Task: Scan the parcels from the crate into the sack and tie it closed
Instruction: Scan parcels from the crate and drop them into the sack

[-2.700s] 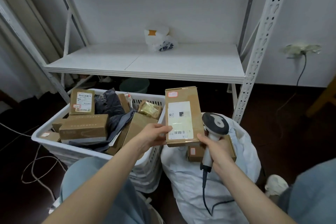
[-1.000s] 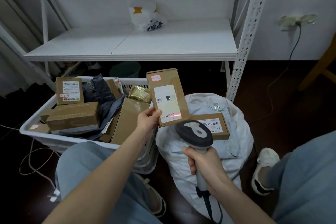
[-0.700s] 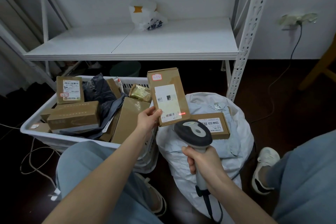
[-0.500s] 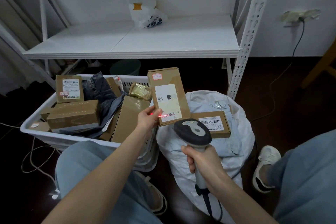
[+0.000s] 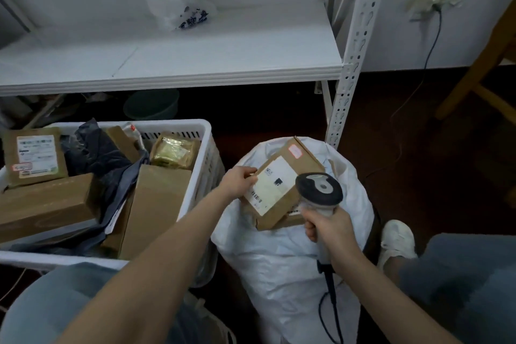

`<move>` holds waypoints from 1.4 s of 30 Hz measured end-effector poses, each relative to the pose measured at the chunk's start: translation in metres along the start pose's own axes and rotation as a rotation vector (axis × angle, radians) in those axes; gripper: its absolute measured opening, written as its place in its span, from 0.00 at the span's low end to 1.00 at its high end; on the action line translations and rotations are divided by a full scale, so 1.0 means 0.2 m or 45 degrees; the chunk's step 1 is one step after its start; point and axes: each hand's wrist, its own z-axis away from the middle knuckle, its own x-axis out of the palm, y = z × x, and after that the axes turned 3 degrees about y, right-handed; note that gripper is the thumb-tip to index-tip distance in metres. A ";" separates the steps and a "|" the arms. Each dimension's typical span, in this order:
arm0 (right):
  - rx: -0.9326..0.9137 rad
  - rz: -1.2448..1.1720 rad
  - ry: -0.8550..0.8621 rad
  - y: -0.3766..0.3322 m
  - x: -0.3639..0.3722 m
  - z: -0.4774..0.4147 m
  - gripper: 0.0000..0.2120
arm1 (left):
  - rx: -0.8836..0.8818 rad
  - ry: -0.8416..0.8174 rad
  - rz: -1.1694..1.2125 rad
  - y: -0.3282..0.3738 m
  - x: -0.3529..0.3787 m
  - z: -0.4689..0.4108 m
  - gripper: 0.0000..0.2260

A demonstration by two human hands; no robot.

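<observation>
Parcel [image 5: 279, 184], a labelled brown box, sits tilted at the mouth of the white sack [image 5: 290, 265], right of the crate [image 5: 206, 148]. Left hand [image 5: 240, 180] pinches its left edge; right hand [image 5: 326, 225] grips the scanner [image 5: 318, 190]. Let go crooked, it may slide off the rim onto the floor [image 5: 418, 176].

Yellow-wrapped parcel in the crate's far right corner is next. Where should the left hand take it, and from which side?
Probably by its left end, coming from above and the left. The yellow-wrapped parcel lies broad face up on top of the pile, the crate walls crowd its right and far sides, and its left end looks free.
</observation>
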 end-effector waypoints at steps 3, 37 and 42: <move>-0.052 0.081 0.063 -0.01 -0.03 -0.18 0.09 | 0.047 -0.049 -0.232 0.03 0.12 -0.16 0.16; -0.460 1.355 -0.051 -0.01 0.28 -0.73 0.27 | -0.536 -0.343 0.165 -0.23 0.19 -1.03 0.21; -0.417 1.342 -0.052 -0.02 0.30 -0.73 0.29 | -0.090 0.091 0.259 -0.06 0.07 -0.91 0.12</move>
